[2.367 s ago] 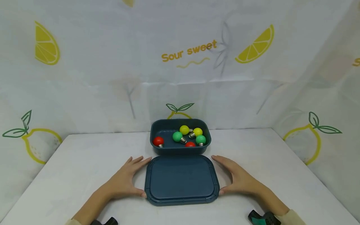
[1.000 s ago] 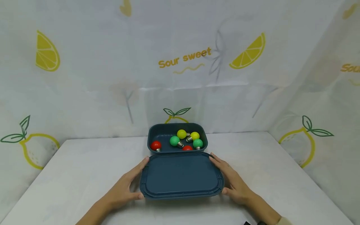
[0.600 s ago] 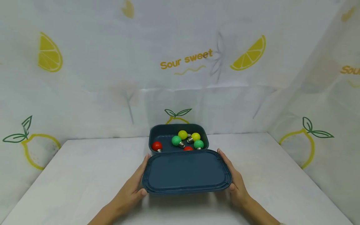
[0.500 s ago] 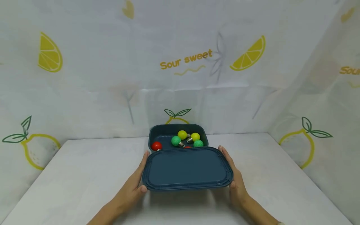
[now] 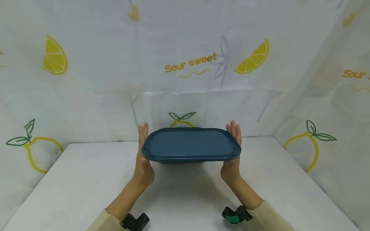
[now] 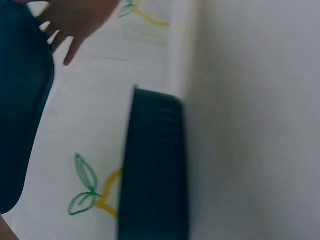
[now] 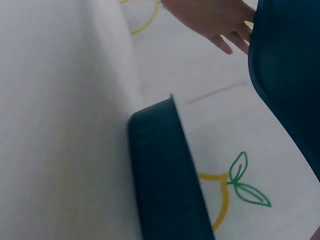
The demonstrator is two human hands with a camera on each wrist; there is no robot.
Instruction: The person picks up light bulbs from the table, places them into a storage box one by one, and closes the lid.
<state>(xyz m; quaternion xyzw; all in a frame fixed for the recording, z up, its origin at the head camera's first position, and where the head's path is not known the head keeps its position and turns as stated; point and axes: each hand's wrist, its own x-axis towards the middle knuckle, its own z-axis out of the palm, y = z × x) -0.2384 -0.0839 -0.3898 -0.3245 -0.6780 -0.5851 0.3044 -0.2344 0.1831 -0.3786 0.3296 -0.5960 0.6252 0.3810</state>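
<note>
A dark blue lid (image 5: 190, 144) is held up level above the table between both hands. My left hand (image 5: 142, 166) presses against its left end, fingers straight and pointing away, thumb at the near corner. On the opposite end my right hand (image 5: 232, 165) supports the lid the same way, with straight fingers; its thumb is largely hidden. The matching box (image 6: 155, 165) stands on the table beyond and below the lid, the two apart in the wrist views. From the head camera the lid covers nearly the whole box, and the bulbs inside are hidden.
The white table (image 5: 185, 199) reaches back to a white curtain (image 5: 104, 64) printed with lemons, close behind the box. Another curtain side (image 5: 341, 179) borders the table on the right. Wrist cameras (image 5: 136, 221) are strapped to both forearms.
Both hands have raised the lid off the table and carried it forward and up. It now covers the view into the box, where red, green and yellow bulbs showed before.
</note>
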